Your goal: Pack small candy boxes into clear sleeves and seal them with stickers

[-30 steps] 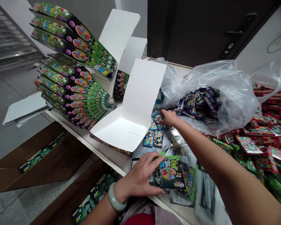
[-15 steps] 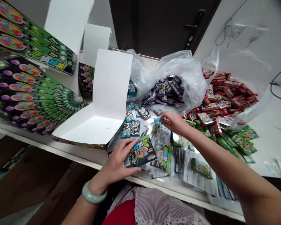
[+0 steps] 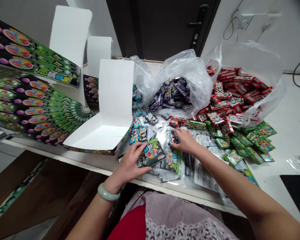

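Observation:
My left hand (image 3: 129,164), with a pale green bangle on the wrist, grips the left edge of a flat green and black printed pouch (image 3: 151,156) lying near the table's front edge. My right hand (image 3: 185,140) is closed round a small blue packet (image 3: 172,138) just to the right of that pouch, over clear plastic sleeves (image 3: 207,166). An open white carton (image 3: 100,132) with its lid up stands to the left of both hands. A few blue packets (image 3: 139,132) lie between the carton and my hands.
A clear bag of blue packets (image 3: 172,94) lies behind my hands. A pile of red packets (image 3: 236,91) and green packets (image 3: 250,145) is at right. Stacked green display boxes (image 3: 37,100) fill the left. Brown cartons (image 3: 27,186) stand below the table edge.
My right hand drew back from the bag of blue packets toward me with a small packet. My left hand stayed on the green pouch. The view swung to the right.

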The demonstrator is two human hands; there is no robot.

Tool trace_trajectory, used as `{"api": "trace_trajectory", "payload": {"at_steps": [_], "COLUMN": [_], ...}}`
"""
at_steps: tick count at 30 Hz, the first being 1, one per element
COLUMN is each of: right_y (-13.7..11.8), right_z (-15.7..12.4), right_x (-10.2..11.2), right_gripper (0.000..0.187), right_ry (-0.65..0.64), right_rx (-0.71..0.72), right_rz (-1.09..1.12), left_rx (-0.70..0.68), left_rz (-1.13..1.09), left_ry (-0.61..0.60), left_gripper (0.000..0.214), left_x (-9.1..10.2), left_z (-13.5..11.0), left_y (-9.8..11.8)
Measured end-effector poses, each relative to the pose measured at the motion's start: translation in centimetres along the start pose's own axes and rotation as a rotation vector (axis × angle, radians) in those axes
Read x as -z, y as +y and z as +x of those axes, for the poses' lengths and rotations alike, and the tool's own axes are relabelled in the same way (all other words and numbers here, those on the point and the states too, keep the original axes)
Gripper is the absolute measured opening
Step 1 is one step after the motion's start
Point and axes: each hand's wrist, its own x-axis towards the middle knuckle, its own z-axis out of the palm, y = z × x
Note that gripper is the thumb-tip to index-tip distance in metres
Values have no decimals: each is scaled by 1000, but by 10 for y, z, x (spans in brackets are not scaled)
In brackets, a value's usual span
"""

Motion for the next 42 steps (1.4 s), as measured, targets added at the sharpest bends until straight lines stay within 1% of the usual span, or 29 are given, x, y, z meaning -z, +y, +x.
{"api": "trace_trajectory", "payload": {"at_steps": [2, 4, 5, 6, 8, 10, 13, 17, 21, 24, 25, 26, 29, 30, 32, 33, 34, 35, 37, 38, 40, 42], "right_y": [0, 0, -1, -3, -10, -18, -25, -23, -23, -26, -27, -29, -34, -36, -40, -41, -41, -41, -40, -39, -39, -42], "right_z": [-5, -13, -18, -25, -37, -49, -59, -60, -57, -59, -62, -65, -76, -79, -82, -83, -82, -82, -81, -81, -84, -90], "right_x": [6, 21, 31, 42, 61, 75, 83, 85, 83, 75, 71, 66, 48, 43, 35, 33, 33, 34, 36, 36, 30, 17], "right_gripper": [63, 64, 64, 65, 65, 65, 64, 63, 74, 86, 87, 83, 55, 47, 41, 39, 36, 34, 35, 39, 44, 41], "right_ry": [90, 220, 252, 249, 148, 43, -42, -110, -113, -98, -68, -20, 111, 121, 98, 90, 100, 132, 243, 305, 413, 498], "right_rx": [14, 51, 97, 163, 309, 388, 422, 448, 414, 367, 331, 277, 90, 42, -29, -56, -79, -96, -114, -123, -169, -240], "right_rz": [86, 173, 197, 201, 150, 71, -1, -43, 85, 211, 256, 302, 451, 518, 679, 756, 816, 859, 926, 972, 1088, 1182], "left_rx": [-6, -17, -26, -38, -69, -108, -171, -219, -209, -180, -158, -131, -71, -67, -62, -48, -23, 14, 101, 138, 193, 224], "left_rz": [-9, -18, -22, -25, -25, -17, -14, -63, -103, -84, -67, -47, 22, 36, 13, -30, -100, -196, -442, -568, -761, -855], "left_ry": [-6, -13, -14, -14, -16, -21, -52, -119, -102, -67, -50, -28, 53, 80, 116, 119, 118, 116, 115, 110, 85, 48], "left_gripper": [89, 89, 89, 90, 91, 93, 93, 94, 92, 94, 96, 98, 99, 97, 95, 92, 84, 72, 49, 45, 54, 66], "left_x": [-1, -1, -1, -1, 0, 1, 0, -3, -12, -17, -18, -18, -19, -19, -20, -21, -22, -23, -29, -33, -43, -53], "left_z": [1, 2, 4, 5, 10, 15, 22, 28, 32, 31, 31, 30, 29, 29, 30, 32, 33, 34, 35, 35, 32, 27], "left_y": [2, 4, 5, 7, 10, 13, 18, 25, 32, 36, 37, 39, 48, 52, 61, 65, 69, 72, 77, 77, 76, 72]}}
